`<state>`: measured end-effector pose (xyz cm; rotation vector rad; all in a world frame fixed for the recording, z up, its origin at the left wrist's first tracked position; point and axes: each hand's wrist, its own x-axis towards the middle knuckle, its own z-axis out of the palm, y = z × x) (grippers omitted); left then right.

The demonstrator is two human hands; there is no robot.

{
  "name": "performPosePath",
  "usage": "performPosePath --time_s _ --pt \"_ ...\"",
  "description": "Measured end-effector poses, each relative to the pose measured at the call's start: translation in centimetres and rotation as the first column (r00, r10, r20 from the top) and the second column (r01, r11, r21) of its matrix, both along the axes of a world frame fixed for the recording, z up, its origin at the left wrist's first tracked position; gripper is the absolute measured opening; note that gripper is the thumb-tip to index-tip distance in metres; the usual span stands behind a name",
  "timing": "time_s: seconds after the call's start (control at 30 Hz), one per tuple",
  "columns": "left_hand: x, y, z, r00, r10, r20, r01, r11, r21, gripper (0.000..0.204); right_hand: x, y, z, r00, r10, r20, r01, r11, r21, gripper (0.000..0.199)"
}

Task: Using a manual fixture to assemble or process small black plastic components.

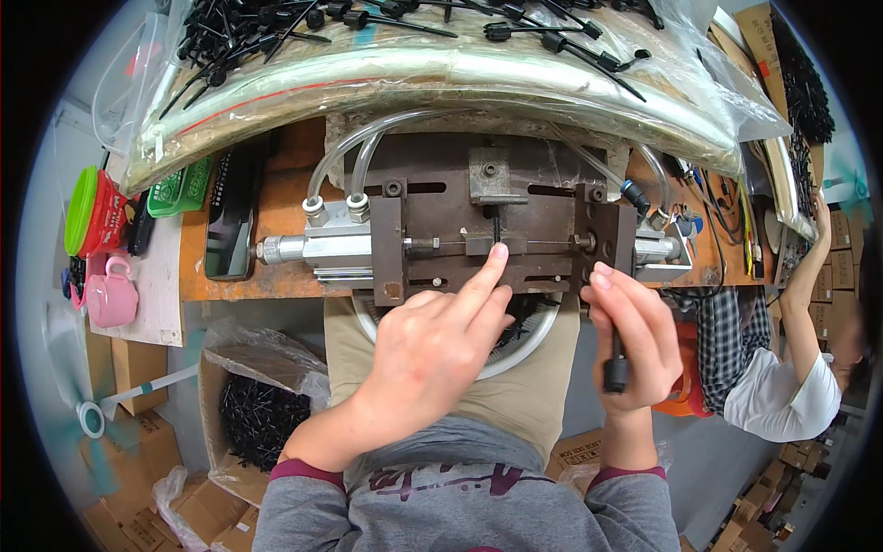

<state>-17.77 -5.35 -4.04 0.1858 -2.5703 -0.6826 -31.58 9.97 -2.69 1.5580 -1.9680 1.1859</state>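
A dark metal jig (441, 198) with silver pneumatic cylinders sits on the orange bench edge. My left hand (432, 345) reaches up to it, its forefinger pressing a small black part (497, 228) in the jig's middle slot. My right hand (635, 345) is closed around a thin black rod-like part (615, 373) with a thicker black end, held just below the jig's right side. A round metal bowl (524, 345) of black parts rests on my lap under both hands.
Clear plastic bags (441, 69) with several black parts lie behind the jig. A dark phone (228, 225), green basket (179, 189), pink mug (112, 294) and red container (92, 212) are at left. A box of black parts (262, 419) stands below. Another person (791, 368) works at right.
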Motion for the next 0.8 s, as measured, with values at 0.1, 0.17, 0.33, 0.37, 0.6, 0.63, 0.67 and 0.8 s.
performPosePath --time_s 0.1,0.17,0.33,0.37,0.6,0.63,0.67,0.8 --pt "0.6 0.0 1.0 0.988 -0.093 -0.122 0.135 0.903 0.408 0.038 -0.2 -0.3 -0.2 0.960 0.040 -0.279 -0.003 0.991 0.134 0.033" --pt "1.2 0.4 2.1 0.959 -0.171 -0.228 0.277 0.749 0.602 0.041 -0.1 -0.8 -0.9 0.919 0.107 -0.378 -0.053 0.987 0.149 0.033" --pt "1.7 0.5 1.7 0.962 -0.073 -0.262 0.176 0.902 0.394 0.034 -0.5 -1.6 -0.8 0.931 0.071 -0.358 -0.042 0.995 0.090 0.035" --pt "1.7 0.4 1.5 0.971 -0.046 -0.235 0.116 0.949 0.293 0.034 -0.8 -1.4 -0.7 0.948 0.038 -0.317 -0.009 0.995 0.095 0.038" --pt "-0.2 0.7 -1.9 0.990 0.042 -0.137 -0.064 0.985 -0.163 0.026 -0.3 -0.2 -1.0 0.961 0.221 0.164 -0.221 0.975 -0.020 0.081" --pt "-0.3 0.6 -1.8 0.992 0.045 -0.119 -0.063 0.987 -0.150 0.026 -0.3 0.0 -1.0 0.958 0.217 0.189 -0.217 0.976 -0.020 0.081" --pt "-0.5 0.4 -1.5 0.994 0.049 -0.100 -0.062 0.989 -0.137 0.027 -0.3 0.1 -1.0 0.953 0.214 0.214 -0.214 0.977 -0.021 0.081" --pt "-0.6 0.4 -0.9 0.998 0.054 -0.036 -0.059 0.987 -0.148 0.027 0.4 -0.4 -1.3 0.856 0.307 0.417 -0.219 0.944 -0.245 0.061"
